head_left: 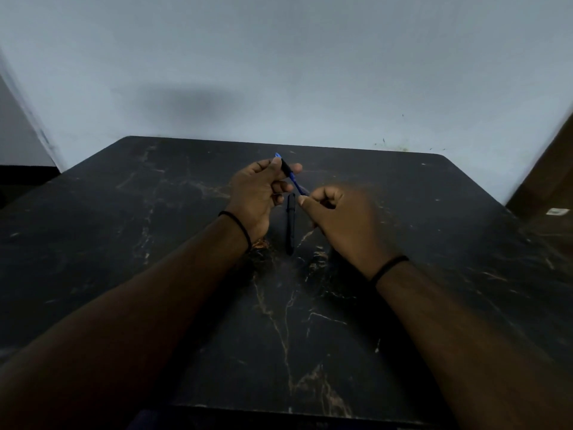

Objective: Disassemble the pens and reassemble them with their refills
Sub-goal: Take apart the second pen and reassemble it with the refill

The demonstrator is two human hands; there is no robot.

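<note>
My left hand (259,193) pinches a short black pen part (286,169) with a blue tip sticking out at its far end. A thin blue refill (298,186) runs from that part down toward my right hand (341,218), whose curled fingers hold its near end. The right hand is blurred. A black pen barrel (290,226) lies on the dark marble-patterned table (155,243) between the two hands, pointing away from me.
A pale wall stands right behind the table's far edge. A brown surface with a small white item (558,211) sits off the table's right side. A dark floor strip shows at the far left.
</note>
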